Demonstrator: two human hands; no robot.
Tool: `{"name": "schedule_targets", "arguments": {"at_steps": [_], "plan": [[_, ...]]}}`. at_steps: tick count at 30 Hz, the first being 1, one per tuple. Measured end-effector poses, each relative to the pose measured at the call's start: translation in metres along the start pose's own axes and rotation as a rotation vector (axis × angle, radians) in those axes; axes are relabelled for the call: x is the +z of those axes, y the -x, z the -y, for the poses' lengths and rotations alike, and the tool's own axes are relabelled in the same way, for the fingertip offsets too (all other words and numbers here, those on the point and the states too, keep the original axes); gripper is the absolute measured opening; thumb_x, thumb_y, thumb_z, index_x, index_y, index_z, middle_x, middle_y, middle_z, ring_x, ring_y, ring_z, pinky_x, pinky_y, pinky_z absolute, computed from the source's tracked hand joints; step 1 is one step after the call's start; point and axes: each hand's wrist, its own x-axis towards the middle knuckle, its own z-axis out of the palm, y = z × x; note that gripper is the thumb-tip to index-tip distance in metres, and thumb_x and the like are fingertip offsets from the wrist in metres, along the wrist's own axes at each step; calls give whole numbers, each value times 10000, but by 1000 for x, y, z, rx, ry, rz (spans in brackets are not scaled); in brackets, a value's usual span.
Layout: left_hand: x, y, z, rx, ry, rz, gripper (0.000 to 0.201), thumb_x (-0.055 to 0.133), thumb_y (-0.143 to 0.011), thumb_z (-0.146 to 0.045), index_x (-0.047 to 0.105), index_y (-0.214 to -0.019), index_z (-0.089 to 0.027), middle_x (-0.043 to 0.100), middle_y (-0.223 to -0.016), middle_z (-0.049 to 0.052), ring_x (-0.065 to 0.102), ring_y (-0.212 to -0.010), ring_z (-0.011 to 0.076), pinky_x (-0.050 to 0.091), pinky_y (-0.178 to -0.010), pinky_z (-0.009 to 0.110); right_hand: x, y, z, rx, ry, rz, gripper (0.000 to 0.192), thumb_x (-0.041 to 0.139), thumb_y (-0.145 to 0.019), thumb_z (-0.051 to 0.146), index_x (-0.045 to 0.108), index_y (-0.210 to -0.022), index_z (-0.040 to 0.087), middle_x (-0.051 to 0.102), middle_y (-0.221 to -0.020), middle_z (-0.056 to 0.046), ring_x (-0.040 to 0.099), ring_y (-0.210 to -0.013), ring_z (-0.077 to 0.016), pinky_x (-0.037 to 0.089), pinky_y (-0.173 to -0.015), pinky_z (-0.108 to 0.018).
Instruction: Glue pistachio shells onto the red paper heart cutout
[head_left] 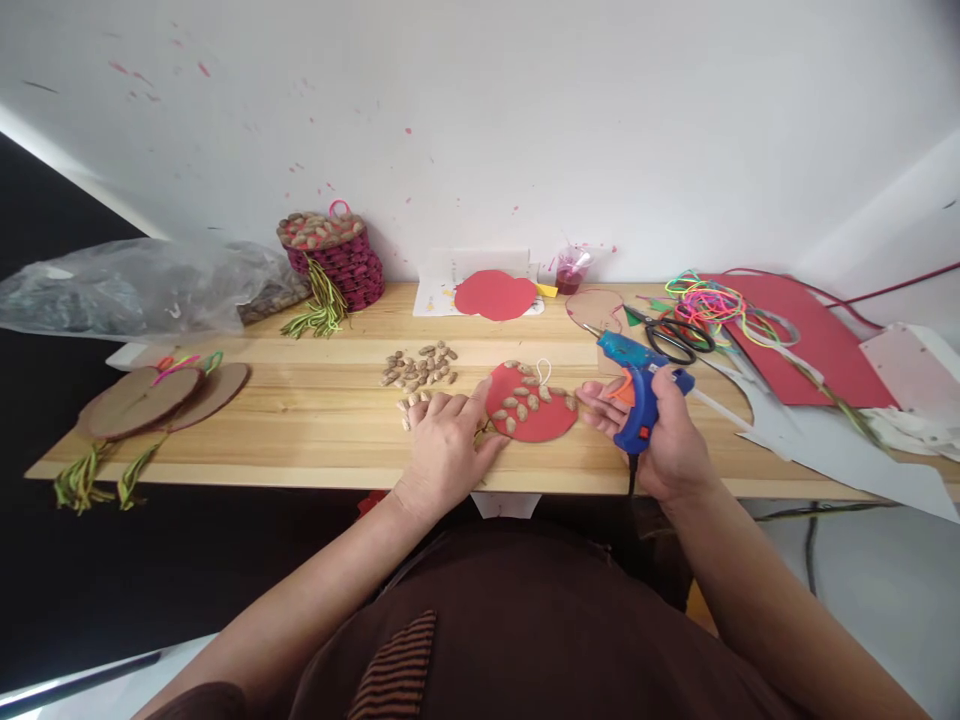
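The left hand lies flat and open on the bench, fingers spread, its fingertips pressing the left edge of a red paper disc dotted with seeds. The right hand is closed around the handle of a blue glue gun, whose nozzle points up and left, just beside the disc's right edge. The disc lies near the bench's front edge, between both hands. A loose pile of seeds sits just behind the left hand. The gun's cord drops out of sight below the bench, and the nozzle tip is too small to make out.
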Motion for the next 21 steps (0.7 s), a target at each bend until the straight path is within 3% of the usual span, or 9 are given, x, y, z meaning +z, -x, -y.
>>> {"name": "schedule_targets", "arguments": {"at_steps": [12,21], "plan": [[-5,1,2,-22,-13,54,561,567,-950,-256,438,-1482,-135,717,-976,80,644,-908,265,452,-845,414,-5,19,-1,64,44,57,539,650,-790,718,750,-796,188,800,-922,-122,771,-974,-325,637,-598,-312],[-13,26,10,82,71,62,604,551,-976,-241,349,-1539,-159,691,-1049,93,625,-1008,267,483,-948,459,-11,23,0,167,88,-39,537,565,-832,706,761,-796,207,804,-980,-145,782,-950,-320,647,-630,-317]]}}
